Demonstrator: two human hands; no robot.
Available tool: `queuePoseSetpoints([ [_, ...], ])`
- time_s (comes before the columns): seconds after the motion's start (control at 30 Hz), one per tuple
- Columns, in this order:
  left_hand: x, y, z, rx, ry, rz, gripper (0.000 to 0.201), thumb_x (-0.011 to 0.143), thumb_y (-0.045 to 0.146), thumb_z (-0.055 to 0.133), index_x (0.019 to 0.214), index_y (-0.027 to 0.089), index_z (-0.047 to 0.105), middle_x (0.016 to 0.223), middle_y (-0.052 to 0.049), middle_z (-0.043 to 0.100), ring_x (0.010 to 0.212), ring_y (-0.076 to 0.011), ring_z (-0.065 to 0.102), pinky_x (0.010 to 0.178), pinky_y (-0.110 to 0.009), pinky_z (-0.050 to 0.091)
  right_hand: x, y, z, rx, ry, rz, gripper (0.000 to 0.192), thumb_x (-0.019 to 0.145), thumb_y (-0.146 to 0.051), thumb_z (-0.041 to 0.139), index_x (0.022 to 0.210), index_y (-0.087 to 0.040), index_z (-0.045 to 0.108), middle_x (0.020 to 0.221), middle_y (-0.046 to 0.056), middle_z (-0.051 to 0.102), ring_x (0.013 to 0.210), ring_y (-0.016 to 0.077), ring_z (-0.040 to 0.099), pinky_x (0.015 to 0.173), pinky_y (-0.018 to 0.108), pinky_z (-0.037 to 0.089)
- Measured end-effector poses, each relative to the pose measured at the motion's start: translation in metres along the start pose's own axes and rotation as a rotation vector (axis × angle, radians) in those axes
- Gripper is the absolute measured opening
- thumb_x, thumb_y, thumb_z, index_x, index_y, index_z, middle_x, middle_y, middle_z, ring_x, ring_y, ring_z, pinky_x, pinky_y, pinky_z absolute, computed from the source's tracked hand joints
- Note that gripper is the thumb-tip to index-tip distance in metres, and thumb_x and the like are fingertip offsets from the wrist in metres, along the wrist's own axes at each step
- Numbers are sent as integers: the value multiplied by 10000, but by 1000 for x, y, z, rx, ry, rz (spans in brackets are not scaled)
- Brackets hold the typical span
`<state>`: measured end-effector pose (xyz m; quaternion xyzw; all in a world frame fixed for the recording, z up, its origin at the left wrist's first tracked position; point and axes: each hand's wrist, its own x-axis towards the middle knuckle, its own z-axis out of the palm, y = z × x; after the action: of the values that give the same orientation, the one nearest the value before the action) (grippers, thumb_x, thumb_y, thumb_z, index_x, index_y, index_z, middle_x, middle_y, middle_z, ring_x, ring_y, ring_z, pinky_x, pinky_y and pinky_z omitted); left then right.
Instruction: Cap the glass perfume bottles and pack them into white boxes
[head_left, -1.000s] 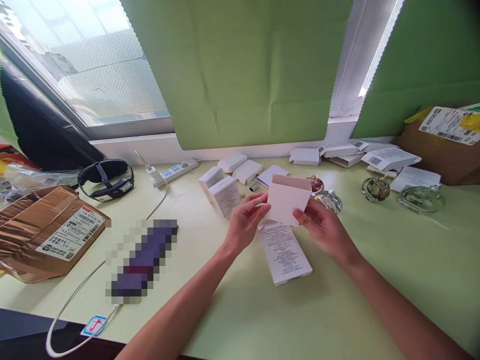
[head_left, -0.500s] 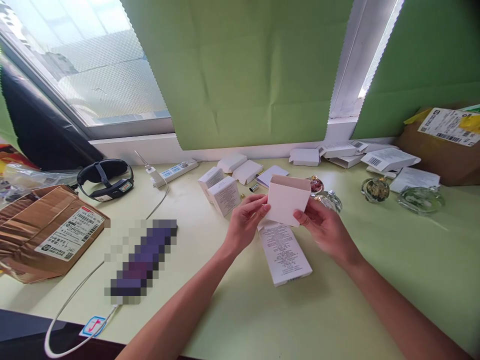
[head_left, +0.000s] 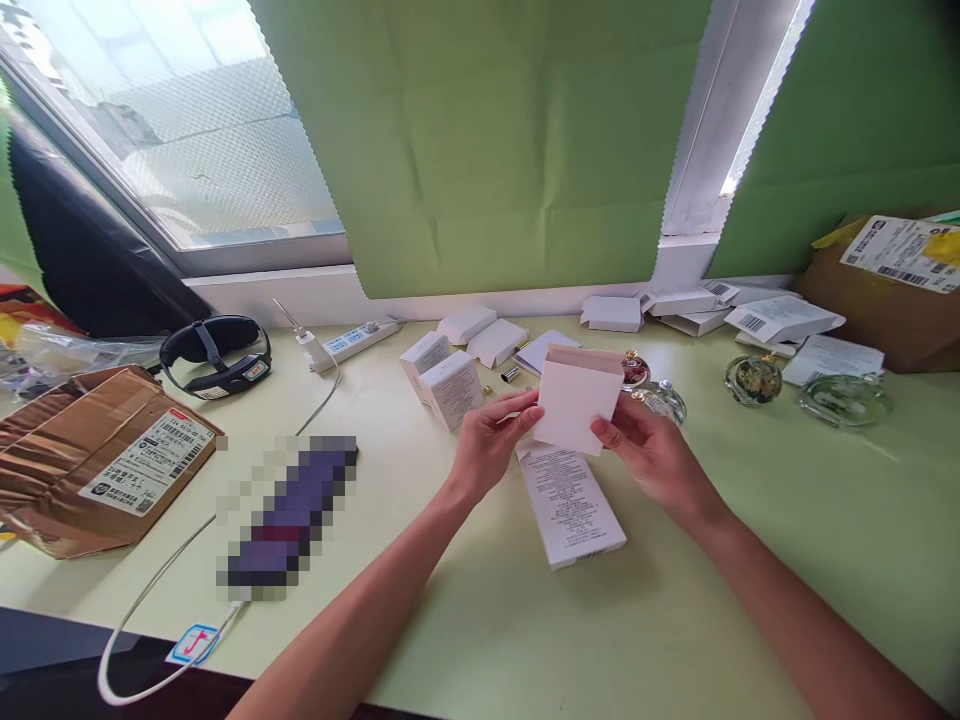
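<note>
Between my two hands is a small white carton [head_left: 576,405], held up over the table with a plain face toward me. My left hand [head_left: 491,440] grips its left edge, thumb in front. My right hand [head_left: 649,440] is closed on the lower right side, thumb on the front face and fingers behind. Below the carton lies a flat white box [head_left: 571,510] with printed text, its far end partly covered. Beyond my left hand stand two printed white boxes [head_left: 453,388]. Behind my right hand, a clear glass bottle [head_left: 661,400] and a red one [head_left: 636,368] are partly hidden.
Farther right sit a dark patterned bottle [head_left: 753,380] and a clear green one [head_left: 844,400]. White cartons [head_left: 784,317] pile by the wall. Leftward are a blurred phone [head_left: 292,515] on a cable, a brown parcel [head_left: 112,460], a black headset [head_left: 215,357] and a power strip [head_left: 362,340].
The view has shifted slightly. Both hands keep the same hold on the white carton, which has barely moved.
</note>
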<state>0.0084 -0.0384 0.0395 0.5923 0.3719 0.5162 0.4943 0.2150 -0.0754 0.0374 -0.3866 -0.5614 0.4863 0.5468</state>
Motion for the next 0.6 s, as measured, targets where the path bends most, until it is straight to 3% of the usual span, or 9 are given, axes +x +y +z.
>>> queuePoseSetpoints([
  [0.23, 1, 6, -1, -64, -24, -115, 359, 779, 375, 800, 1102, 223, 767, 1189, -83, 737, 1103, -272, 689, 925, -375, 580, 0, 0, -1, -23, 19, 29, 393, 882, -426, 700, 1246, -285, 659, 1305, 45, 696, 1189, 254, 651, 987, 394, 564],
  [0.47, 0, 9, 0, -70, -20, -98, 366, 771, 379, 806, 1095, 214, 768, 1205, -87, 729, 1101, -273, 684, 931, -394, 579, -1, 0, -1, 42, -10, 88, 420, 895, -451, 672, 1286, -305, 626, 1374, 49, 648, 1206, 265, 636, 926, 411, 600],
  [0.6, 0, 9, 0, -57, -33, -86, 355, 780, 383, 797, 1095, 222, 771, 1228, -84, 714, 1116, -266, 662, 925, -376, 570, 1, 3, -2, 7, 20, 35, 381, 879, -445, 694, 1222, -283, 663, 1329, 50, 676, 1207, 256, 631, 981, 406, 566],
])
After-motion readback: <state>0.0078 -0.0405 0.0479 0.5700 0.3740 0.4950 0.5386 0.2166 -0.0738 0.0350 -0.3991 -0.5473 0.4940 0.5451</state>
